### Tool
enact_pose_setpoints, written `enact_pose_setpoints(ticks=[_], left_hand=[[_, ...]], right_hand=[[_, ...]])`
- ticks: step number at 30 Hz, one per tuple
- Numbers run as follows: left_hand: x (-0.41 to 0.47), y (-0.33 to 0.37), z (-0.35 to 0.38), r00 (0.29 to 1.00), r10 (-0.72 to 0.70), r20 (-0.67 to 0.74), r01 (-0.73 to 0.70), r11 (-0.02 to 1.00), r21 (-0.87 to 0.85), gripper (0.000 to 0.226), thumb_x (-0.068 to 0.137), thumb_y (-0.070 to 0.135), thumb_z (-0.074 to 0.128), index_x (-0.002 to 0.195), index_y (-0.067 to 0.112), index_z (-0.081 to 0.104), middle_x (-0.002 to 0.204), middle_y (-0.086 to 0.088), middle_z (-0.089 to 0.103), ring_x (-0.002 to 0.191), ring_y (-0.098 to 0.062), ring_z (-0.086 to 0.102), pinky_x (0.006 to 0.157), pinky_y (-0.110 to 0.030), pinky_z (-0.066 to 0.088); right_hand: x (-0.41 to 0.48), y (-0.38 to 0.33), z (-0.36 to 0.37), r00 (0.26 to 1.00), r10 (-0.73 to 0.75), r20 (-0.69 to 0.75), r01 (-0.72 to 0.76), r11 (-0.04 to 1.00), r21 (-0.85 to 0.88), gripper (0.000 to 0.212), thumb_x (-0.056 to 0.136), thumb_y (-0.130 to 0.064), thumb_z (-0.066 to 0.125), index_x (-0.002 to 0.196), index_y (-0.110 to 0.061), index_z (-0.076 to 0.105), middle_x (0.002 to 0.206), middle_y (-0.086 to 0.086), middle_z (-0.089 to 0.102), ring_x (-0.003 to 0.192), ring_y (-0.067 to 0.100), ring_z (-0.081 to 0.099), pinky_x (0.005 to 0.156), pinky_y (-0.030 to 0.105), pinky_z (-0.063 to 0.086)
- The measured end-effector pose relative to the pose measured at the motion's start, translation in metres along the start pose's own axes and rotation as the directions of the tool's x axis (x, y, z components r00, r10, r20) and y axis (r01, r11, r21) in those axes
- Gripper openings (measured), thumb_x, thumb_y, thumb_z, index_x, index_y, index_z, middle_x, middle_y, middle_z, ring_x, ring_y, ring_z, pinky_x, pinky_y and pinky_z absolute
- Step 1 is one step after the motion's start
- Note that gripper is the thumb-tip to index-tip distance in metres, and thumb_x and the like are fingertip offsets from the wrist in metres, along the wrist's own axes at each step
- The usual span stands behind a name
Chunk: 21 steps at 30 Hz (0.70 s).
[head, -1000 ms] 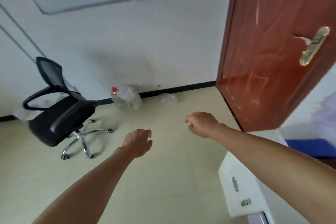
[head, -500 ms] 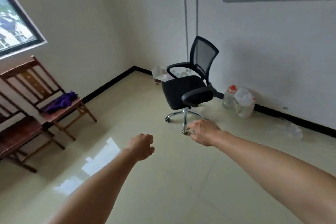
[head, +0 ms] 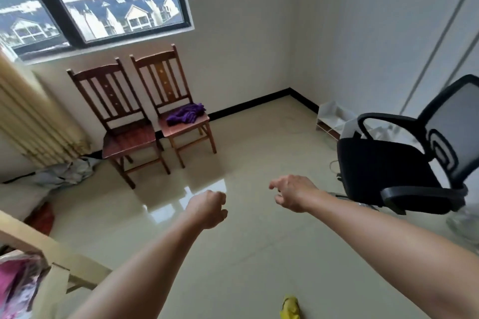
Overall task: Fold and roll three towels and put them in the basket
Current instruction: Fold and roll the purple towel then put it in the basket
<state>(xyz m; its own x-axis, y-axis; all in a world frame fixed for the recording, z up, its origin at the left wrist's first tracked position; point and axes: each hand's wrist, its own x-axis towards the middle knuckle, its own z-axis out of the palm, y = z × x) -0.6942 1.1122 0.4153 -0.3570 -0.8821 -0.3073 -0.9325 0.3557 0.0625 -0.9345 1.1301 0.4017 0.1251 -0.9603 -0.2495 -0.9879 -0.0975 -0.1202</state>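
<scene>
Basically nothing done yet: left hand (head: 207,208) loosely fisted & empty, right hand (head: 293,193) half-open & empty, both mid-air; purple cloth (head: 186,115), prob. a towel, lies unfolded on chair (head: 181,101), no basket in view.

Bright daylight thru the dark-framed window (head: 103,2); glare patch on glossy beige tile floor (head: 197,189). Wide-angle bending at edges, slight motion blur.

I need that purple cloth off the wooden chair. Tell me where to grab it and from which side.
Grip the raised bunch in the middle of the purple cloth, coming down from above and the chair's open front. It lies crumpled in a loose heap on the seat of the right wooden chair, whose backrest blocks the rear.
</scene>
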Motion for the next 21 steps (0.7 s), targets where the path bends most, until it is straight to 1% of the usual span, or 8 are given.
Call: enact_pose_setpoints(ticks=[3, 6, 7, 9, 12, 16, 19, 21], left_hand=[[0.063, -0.03, -0.025, 0.996, -0.084, 0.002, 0.084, 0.996, -0.028, 0.032, 0.09, 0.038, 0.055, 0.118, 0.022, 0.057, 0.114, -0.003, 0.062, 0.104, -0.024, 0.06, 0.082, -0.03, 0.047], [0.115, -0.06, -0.049, 0.987, -0.157, -0.025, 0.155, 0.985, -0.075, 0.032, 0.091, 0.04, 0.054, 0.119, 0.025, 0.057, 0.119, 0.0, 0.061, 0.112, -0.023, 0.057, 0.087, -0.031, 0.047], [0.134, -0.08, -0.055, 0.979, -0.202, -0.02, 0.199, 0.974, -0.107, 0.033, 0.091, 0.041, 0.054, 0.12, 0.026, 0.056, 0.12, 0.001, 0.061, 0.113, -0.022, 0.056, 0.087, -0.031, 0.046], [0.144, -0.089, -0.063, 0.977, -0.214, -0.01, 0.212, 0.972, -0.102, 0.033, 0.091, 0.041, 0.054, 0.121, 0.026, 0.056, 0.12, 0.0, 0.06, 0.113, -0.022, 0.056, 0.088, -0.03, 0.046], [0.178, -0.135, -0.072, 0.955, -0.297, 0.02, 0.297, 0.946, -0.128, 0.032, 0.09, 0.039, 0.053, 0.119, 0.024, 0.057, 0.117, -0.003, 0.061, 0.109, -0.024, 0.058, 0.086, -0.03, 0.047], [0.232, -0.206, -0.079, 0.925, -0.375, 0.056, 0.379, 0.914, -0.145, 0.031, 0.09, 0.037, 0.053, 0.117, 0.022, 0.058, 0.115, -0.003, 0.06, 0.106, -0.025, 0.059, 0.082, -0.031, 0.046], [0.284, -0.261, -0.089, 0.918, -0.39, 0.068, 0.396, 0.907, -0.142, 0.025, 0.09, 0.035, 0.051, 0.107, 0.018, 0.058, 0.106, -0.004, 0.06, 0.1, -0.026, 0.06, 0.074, -0.031, 0.044], [0.32, -0.298, -0.104, 0.918, -0.39, 0.072, 0.397, 0.906, -0.146, 0.025, 0.09, 0.038, 0.052, 0.106, 0.019, 0.058, 0.107, -0.004, 0.061, 0.1, -0.026, 0.06, 0.074, -0.032, 0.044]], right_hand=[[0.091, 0.009, -0.028, 0.999, -0.049, 0.011, 0.049, 0.999, -0.008, 0.041, 0.091, -0.032, 0.048, 0.132, -0.03, 0.05, 0.133, 0.003, 0.057, 0.116, 0.026, 0.056, 0.09, 0.033, 0.045], [0.171, 0.013, -0.059, 0.996, -0.087, 0.012, 0.087, 0.996, -0.028, 0.04, 0.091, -0.028, 0.048, 0.131, -0.028, 0.051, 0.13, 0.004, 0.058, 0.116, 0.026, 0.056, 0.091, 0.034, 0.047], [0.211, 0.007, -0.071, 0.993, -0.115, 0.02, 0.116, 0.992, -0.047, 0.04, 0.091, -0.027, 0.047, 0.131, -0.028, 0.052, 0.13, 0.004, 0.058, 0.116, 0.027, 0.056, 0.092, 0.035, 0.047], [0.232, 0.003, -0.083, 0.992, -0.12, 0.028, 0.121, 0.991, -0.064, 0.039, 0.09, -0.026, 0.047, 0.129, -0.027, 0.053, 0.129, 0.005, 0.059, 0.115, 0.027, 0.057, 0.091, 0.035, 0.047], [0.304, -0.023, -0.093, 0.976, -0.214, 0.03, 0.216, 0.974, -0.073, 0.035, 0.092, -0.03, 0.045, 0.125, -0.025, 0.055, 0.125, 0.005, 0.061, 0.113, 0.027, 0.057, 0.092, 0.036, 0.047], [0.398, -0.065, -0.098, 0.947, -0.317, 0.05, 0.321, 0.943, -0.085, 0.037, 0.093, -0.037, 0.047, 0.128, -0.026, 0.051, 0.124, 0.004, 0.059, 0.114, 0.027, 0.056, 0.092, 0.035, 0.046], [0.47, -0.09, -0.098, 0.939, -0.343, 0.039, 0.345, 0.933, -0.106, 0.035, 0.093, -0.037, 0.049, 0.125, -0.025, 0.054, 0.122, 0.003, 0.06, 0.111, 0.027, 0.057, 0.088, 0.035, 0.046], [0.517, -0.103, -0.108, 0.944, -0.326, 0.042, 0.329, 0.937, -0.116, 0.034, 0.093, -0.037, 0.049, 0.124, -0.025, 0.054, 0.12, 0.003, 0.06, 0.109, 0.027, 0.058, 0.086, 0.034, 0.045]])
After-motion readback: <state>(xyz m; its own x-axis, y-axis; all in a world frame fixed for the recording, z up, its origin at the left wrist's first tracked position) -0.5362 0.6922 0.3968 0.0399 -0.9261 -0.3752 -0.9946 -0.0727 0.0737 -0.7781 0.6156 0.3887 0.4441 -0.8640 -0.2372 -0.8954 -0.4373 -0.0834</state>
